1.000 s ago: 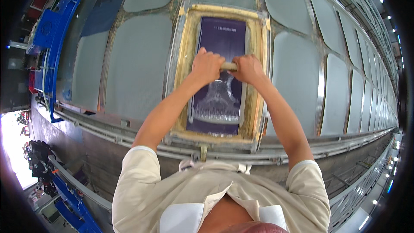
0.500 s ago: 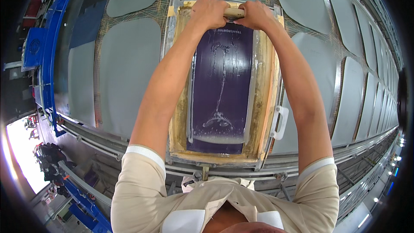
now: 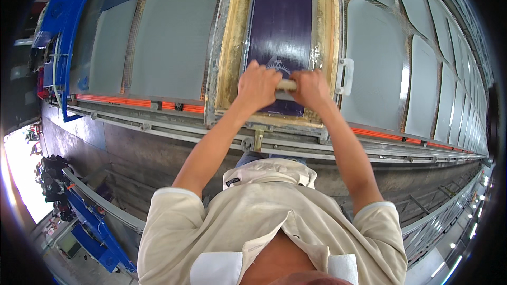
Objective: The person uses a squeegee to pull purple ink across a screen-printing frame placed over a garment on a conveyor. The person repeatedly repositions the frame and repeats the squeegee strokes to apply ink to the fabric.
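Bench (image 3: 301,146): long, metal-railed, spans the view from left to far right, curving with the lens. Person stands at its near edge, beige shirt (image 3: 253,200), both bare forearms extended over the work. Blue machinery (image 3: 58,16) at the left end of the bench. Grey panels (image 3: 177,37), rounded at the corners, laid out on the bench on both sides of the work. Rectangular frame (image 3: 331,37), yellowed border inside a metal edge, lies on the bench directly in front of the person. Dark purple area (image 3: 281,26) within the frame, glossy, pale lettering near its far end. Orange-red strip (image 3: 113,100) along the near bench edge, seen left and right of the frame. Left hand (image 3: 259,85) and right hand (image 3: 311,88) side by side over the near part of the purple area; fingers of both wrapped around a short beige bar (image 3: 285,85), one hand at each end, middle exposed. Bar lies crosswise, near the frame's near end; purple shows beyond it and below it. White handle (image 3: 346,76) beside the frame's right edge. Pale spiked motif (image 3: 278,67) just beyond the bar, partly hidden by the hands.
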`<action>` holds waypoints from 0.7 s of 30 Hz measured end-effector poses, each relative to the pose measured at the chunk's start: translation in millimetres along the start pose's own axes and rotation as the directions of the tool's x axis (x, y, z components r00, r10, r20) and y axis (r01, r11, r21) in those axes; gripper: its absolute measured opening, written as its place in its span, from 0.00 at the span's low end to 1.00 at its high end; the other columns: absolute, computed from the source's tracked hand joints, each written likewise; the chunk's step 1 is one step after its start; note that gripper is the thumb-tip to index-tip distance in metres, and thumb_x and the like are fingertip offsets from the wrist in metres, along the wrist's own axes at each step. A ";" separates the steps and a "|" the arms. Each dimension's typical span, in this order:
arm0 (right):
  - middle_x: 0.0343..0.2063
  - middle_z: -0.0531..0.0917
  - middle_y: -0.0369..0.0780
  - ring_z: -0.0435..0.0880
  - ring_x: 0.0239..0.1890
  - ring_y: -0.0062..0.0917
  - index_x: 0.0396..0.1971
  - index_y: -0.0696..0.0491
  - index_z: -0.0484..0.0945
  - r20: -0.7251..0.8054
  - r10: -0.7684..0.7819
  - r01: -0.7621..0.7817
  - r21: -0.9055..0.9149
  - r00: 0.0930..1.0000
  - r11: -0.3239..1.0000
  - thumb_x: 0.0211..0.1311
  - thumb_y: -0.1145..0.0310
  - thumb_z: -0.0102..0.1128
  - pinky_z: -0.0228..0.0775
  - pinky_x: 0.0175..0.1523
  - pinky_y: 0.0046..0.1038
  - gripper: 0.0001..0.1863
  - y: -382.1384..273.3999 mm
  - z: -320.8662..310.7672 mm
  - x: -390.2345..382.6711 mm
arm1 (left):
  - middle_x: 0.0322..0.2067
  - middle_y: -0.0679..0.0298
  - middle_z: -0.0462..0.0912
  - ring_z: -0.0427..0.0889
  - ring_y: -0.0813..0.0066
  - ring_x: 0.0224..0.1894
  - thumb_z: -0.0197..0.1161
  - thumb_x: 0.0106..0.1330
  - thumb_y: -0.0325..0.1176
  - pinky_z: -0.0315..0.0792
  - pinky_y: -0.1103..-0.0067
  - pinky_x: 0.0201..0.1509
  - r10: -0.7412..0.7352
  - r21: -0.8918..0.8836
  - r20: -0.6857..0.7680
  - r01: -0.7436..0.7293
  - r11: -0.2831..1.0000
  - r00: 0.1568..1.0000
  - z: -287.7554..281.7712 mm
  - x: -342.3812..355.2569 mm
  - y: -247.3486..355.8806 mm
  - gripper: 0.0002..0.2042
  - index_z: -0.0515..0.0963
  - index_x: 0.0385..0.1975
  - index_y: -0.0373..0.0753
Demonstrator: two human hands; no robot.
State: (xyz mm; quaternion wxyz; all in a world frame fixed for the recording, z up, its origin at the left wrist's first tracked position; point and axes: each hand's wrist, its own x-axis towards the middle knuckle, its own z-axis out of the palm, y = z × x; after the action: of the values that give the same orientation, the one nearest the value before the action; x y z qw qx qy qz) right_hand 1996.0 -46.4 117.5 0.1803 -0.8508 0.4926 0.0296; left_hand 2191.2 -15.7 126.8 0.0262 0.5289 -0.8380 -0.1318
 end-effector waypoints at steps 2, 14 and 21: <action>0.33 0.88 0.43 0.87 0.40 0.40 0.39 0.53 0.86 -0.041 -0.076 0.077 0.025 0.996 0.997 0.51 0.49 0.76 0.77 0.51 0.41 0.24 -16.9 6.9 -37.6 | 0.35 0.68 0.85 0.82 0.68 0.40 0.71 0.51 0.32 0.68 0.71 0.51 -0.009 0.019 -0.027 0.009 1.000 1.000 8.2 -32.5 17.7 0.12 0.83 0.37 0.45; 0.47 0.86 0.52 0.83 0.49 0.50 0.47 0.58 0.83 -0.337 0.741 -0.506 0.563 0.581 0.653 0.70 0.50 0.57 0.74 0.55 0.45 0.24 138.5 24.6 11.3 | 0.43 0.69 0.81 0.78 0.68 0.47 0.69 0.54 0.34 0.66 0.70 0.53 -0.020 0.129 -0.075 0.030 0.991 0.997 21.6 -66.1 27.4 0.15 0.82 0.43 0.46; 0.36 0.86 0.50 0.84 0.39 0.42 0.41 0.60 0.84 -0.482 0.660 -0.349 0.585 0.577 0.732 0.71 0.51 0.57 0.74 0.47 0.40 0.23 150.3 41.7 -0.3 | 0.35 0.68 0.81 0.80 0.68 0.45 0.61 0.60 0.31 0.66 0.69 0.53 -0.006 0.092 -0.166 0.021 0.996 0.986 32.1 -69.3 30.2 0.05 0.82 0.33 0.46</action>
State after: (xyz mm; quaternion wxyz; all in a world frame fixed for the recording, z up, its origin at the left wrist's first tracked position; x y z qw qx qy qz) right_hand 1873.5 -99.6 36.9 0.1581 -0.5587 0.7436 -0.3315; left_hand 2189.2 64.7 110.1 0.0701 0.5442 -0.8346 -0.0485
